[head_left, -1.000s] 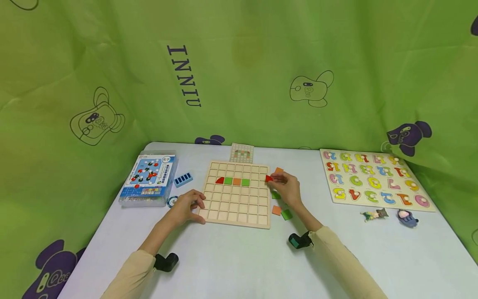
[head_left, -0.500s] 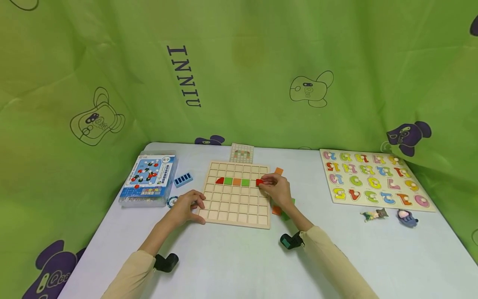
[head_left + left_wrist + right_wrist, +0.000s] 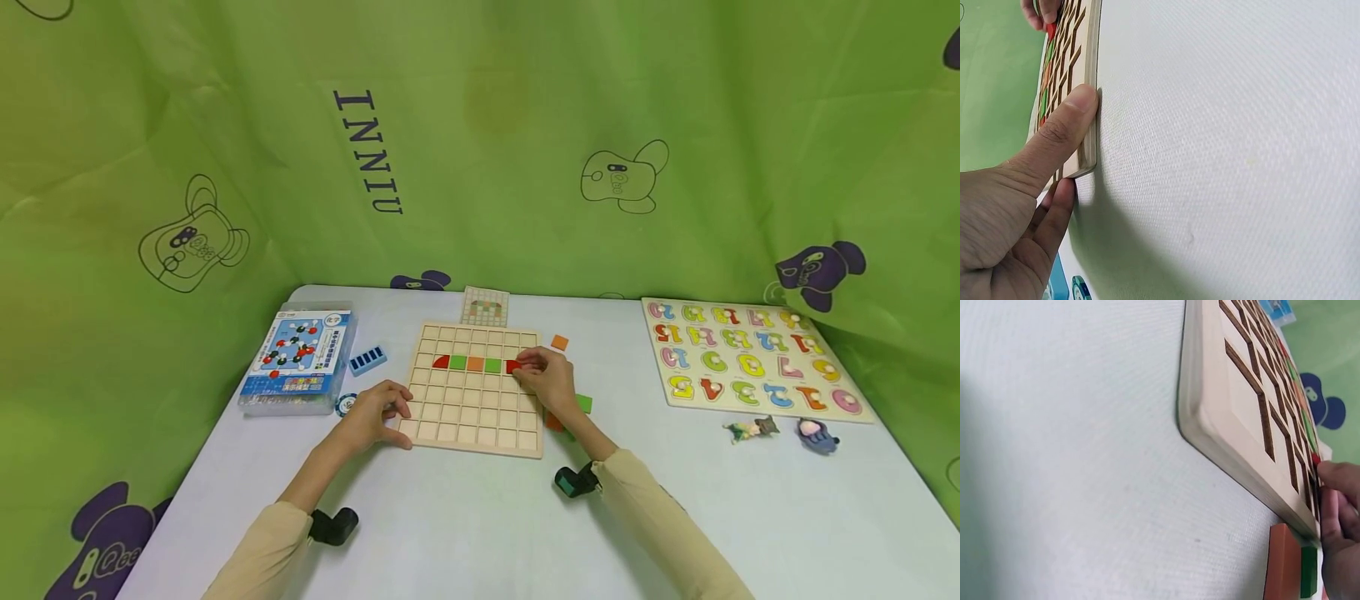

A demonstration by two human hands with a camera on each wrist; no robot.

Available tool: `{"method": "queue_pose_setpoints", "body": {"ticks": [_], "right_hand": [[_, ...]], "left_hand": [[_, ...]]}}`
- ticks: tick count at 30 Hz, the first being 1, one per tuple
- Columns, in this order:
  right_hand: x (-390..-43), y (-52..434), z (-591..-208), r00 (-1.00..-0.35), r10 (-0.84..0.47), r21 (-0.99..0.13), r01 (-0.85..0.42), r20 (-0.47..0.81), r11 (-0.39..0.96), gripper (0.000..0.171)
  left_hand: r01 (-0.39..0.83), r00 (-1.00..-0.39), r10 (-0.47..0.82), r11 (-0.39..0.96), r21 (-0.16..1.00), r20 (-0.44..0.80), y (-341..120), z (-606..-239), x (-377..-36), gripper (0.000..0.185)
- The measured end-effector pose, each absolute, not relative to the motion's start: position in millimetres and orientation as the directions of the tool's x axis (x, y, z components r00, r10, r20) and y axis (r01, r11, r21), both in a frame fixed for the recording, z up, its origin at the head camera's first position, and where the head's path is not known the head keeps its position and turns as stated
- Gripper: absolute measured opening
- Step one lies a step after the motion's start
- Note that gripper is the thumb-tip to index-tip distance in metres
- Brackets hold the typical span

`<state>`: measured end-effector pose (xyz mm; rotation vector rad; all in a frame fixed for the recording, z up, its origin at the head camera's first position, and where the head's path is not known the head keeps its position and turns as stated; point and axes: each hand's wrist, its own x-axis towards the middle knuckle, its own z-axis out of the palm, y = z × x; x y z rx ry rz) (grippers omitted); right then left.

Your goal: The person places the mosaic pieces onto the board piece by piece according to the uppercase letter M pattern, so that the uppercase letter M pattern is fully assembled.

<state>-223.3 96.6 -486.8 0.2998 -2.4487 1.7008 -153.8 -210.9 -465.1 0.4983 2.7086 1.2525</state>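
Note:
A wooden grid board [image 3: 467,421] lies in front of me. One row of it holds a red quarter-round tile [image 3: 442,362], a green tile [image 3: 458,363], an orange tile [image 3: 476,364] and a second green tile [image 3: 492,366]. My right hand [image 3: 551,382] pinches a red tile [image 3: 512,367] at the right end of that row, beside the green one; the fingers partly cover it. My left hand [image 3: 371,417] grips the board's near left corner; in the left wrist view the thumb [image 3: 1063,128] presses the near edge and the fingers bear on the left side.
Right of the board are loose orange [image 3: 559,342] and green [image 3: 584,404] tiles, some hidden under my right arm. A pattern card [image 3: 485,307] sits behind the board. A boxed set [image 3: 300,354] and blue block [image 3: 368,361] stand left; a number puzzle [image 3: 757,358] and small figurines [image 3: 752,429] lie right.
My right hand has carried the red tile leftward from beyond the board's right edge to the cell beside the last green tile. The left hand has stayed at the corner.

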Motion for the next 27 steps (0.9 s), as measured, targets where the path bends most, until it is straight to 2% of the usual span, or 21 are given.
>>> {"method": "queue_pose_setpoints", "body": {"ticks": [9, 18, 22, 27], "right_hand": [[-224, 98, -486, -0.971, -0.117, -0.896, -0.24, 0.211, 0.374, 0.023], [-224, 99, -483, -0.965, -0.153, -0.925, -0.249, 0.213, 0.287, 0.026], [-216, 104, -466, -0.962, -0.163, -0.937, -0.253, 0.218, 0.242, 0.026], [-211, 118, -451, -0.979, -0.137, -0.964, -0.177, 0.152, 0.2, 0.028]], "left_hand": [[0.27, -0.934, 0.353, 0.598, 0.755, 0.054, -211, -465, -153, 0.038], [0.269, -0.934, 0.354, 0.594, 0.758, 0.053, -211, -463, -152, 0.037], [0.279, -0.932, 0.356, 0.588, 0.759, 0.067, -212, -463, -152, 0.037], [0.292, -0.929, 0.361, 0.588, 0.754, 0.079, -212, -464, -152, 0.037]]}}
